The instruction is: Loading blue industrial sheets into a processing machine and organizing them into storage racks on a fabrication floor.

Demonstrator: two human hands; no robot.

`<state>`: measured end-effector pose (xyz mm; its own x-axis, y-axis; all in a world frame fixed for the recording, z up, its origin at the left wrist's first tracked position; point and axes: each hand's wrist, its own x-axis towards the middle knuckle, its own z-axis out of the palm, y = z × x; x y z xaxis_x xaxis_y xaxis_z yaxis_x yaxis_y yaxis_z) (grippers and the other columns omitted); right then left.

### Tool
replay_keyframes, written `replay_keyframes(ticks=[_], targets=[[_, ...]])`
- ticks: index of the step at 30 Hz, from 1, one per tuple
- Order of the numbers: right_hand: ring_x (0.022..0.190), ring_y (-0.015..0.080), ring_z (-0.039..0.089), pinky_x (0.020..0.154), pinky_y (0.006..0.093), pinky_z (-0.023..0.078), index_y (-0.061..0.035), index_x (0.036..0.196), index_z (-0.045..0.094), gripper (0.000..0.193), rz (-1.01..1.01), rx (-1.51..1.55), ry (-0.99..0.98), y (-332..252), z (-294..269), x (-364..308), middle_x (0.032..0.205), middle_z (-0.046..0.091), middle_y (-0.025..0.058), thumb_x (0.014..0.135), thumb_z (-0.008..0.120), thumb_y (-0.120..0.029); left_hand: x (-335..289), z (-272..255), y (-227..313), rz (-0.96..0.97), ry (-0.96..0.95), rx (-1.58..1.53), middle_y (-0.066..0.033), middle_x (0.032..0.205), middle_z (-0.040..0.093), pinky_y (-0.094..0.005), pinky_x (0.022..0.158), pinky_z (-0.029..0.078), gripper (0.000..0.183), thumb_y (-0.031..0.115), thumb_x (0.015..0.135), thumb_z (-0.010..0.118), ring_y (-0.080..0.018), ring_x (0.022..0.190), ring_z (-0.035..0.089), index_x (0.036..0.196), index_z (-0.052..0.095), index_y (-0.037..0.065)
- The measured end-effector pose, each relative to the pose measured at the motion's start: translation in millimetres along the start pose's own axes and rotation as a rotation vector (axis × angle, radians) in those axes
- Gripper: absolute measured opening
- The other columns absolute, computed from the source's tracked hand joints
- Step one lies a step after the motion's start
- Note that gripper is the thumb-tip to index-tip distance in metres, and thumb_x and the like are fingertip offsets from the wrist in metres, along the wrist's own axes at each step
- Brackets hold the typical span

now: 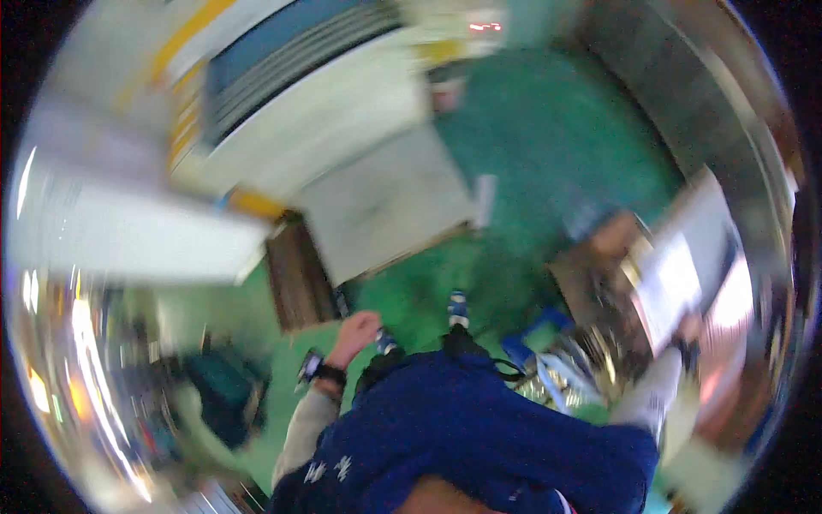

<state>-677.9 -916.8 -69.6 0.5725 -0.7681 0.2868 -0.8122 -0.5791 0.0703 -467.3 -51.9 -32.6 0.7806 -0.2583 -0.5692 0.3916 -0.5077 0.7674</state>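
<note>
My left hand (pixel 360 327) hangs in front of my body above the green floor, its fingers curled in and nothing visible in them. A dark band with a watch-like device (pixel 310 367) is on that wrist. My right hand (pixel 687 328) reaches out to the right, at the lower edge of a pale, shiny sheet or panel (pixel 672 278). Motion smears its fingers, so whether they grip the panel is unclear. Beside that arm lies a blurred heap of shiny, gold-coloured pieces and clear wrapping (pixel 565 377).
A flat grey board (pixel 385 201) lies ahead, beside a brown wooden piece (pixel 300 274). A large white machine (pixel 334 120) stands behind it. A brown open box (pixel 599 265) sits at the right, near a long grey metal wall (pixel 651 94). Green floor (pixel 548 128) stretches between.
</note>
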Motion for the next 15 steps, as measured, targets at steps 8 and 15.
replay_keyframes(ticks=[8, 15], targets=[[0.093, 0.0211, 0.064, 0.077, 0.0356, 0.051, -0.0095, 0.099, 0.067, 0.029, -0.486, -0.029, -0.287, -201.2, 20.1, -21.9, 0.103, 0.066, 0.0087, 0.076, 0.069, -0.026, -70.7, -13.8, -114.2, -0.051, 0.334, -0.281, -0.0063, 0.075, 0.064, -0.0293, 0.062, 0.05, 0.026, 0.026, 0.083, 0.065, -0.013, 0.064, 0.06, 0.093, 0.064, 0.002], [0.091, 0.016, 0.063, 0.077, 0.033, 0.051, -0.0109, 0.101, 0.065, 0.033, -1.368, -0.447, -0.211, -442.0, 24.2, -94.8, 0.103, 0.065, 0.0035, 0.076, 0.071, -0.032, -172.9, -33.5, -286.9, -0.277, 0.735, -0.789, -0.0073, 0.084, 0.067, -0.0286, 0.061, 0.051, 0.028, 0.022, 0.082, 0.065, -0.0145, 0.067, 0.061, 0.099, 0.066, 0.001]])
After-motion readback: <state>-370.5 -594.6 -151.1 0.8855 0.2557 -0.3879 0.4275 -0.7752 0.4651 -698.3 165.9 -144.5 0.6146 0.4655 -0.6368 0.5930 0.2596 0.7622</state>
